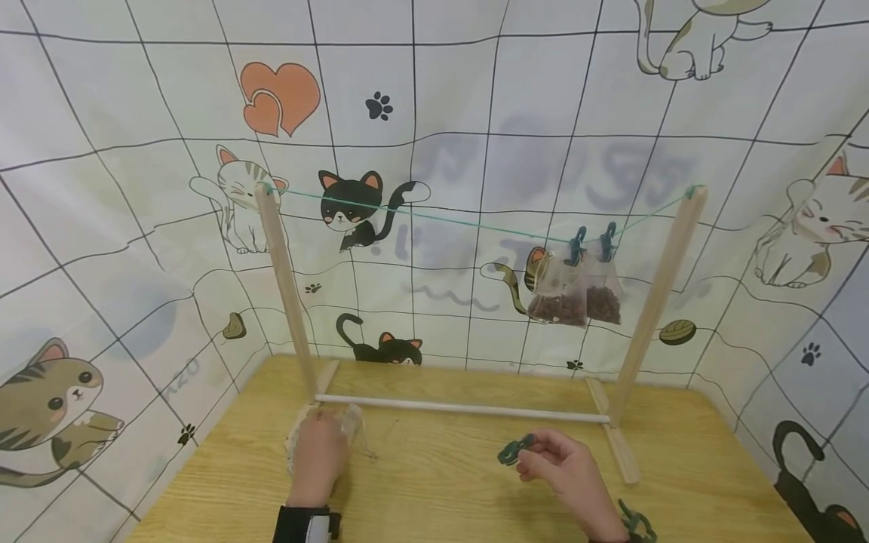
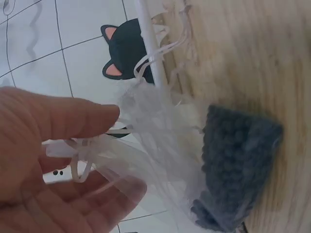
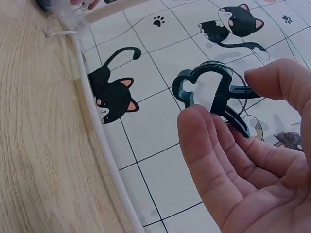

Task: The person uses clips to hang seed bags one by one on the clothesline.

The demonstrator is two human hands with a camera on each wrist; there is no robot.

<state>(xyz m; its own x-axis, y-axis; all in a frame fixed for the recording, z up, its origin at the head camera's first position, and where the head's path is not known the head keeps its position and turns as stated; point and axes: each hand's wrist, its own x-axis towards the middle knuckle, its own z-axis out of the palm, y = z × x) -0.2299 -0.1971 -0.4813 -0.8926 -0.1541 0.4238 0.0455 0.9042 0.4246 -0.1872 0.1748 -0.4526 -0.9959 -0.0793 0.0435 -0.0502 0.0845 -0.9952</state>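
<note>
My left hand (image 1: 319,449) is low at the table's left, its thumb and fingers around the gathered top of a sheer drawstring bag (image 2: 160,136). Dark, rounded pieces (image 2: 238,165) fill the bag's lower end, which is close over the wood in the left wrist view. Under and beside this hand, the head view shows a pale speckled patch (image 1: 293,441) and sheer fabric (image 1: 351,419), partly hidden. Between thumb and fingers, my right hand (image 1: 563,467) pinches a dark green plastic clip (image 3: 218,82) by its handles, above the table on the right.
A wooden frame has a left post (image 1: 285,286), a right post (image 1: 658,309) and a white bottom bar (image 1: 462,408). From its green string (image 1: 434,217), two clips hold sheer bags (image 1: 560,298) with brown contents. More green clips (image 1: 637,520) lie by my right wrist.
</note>
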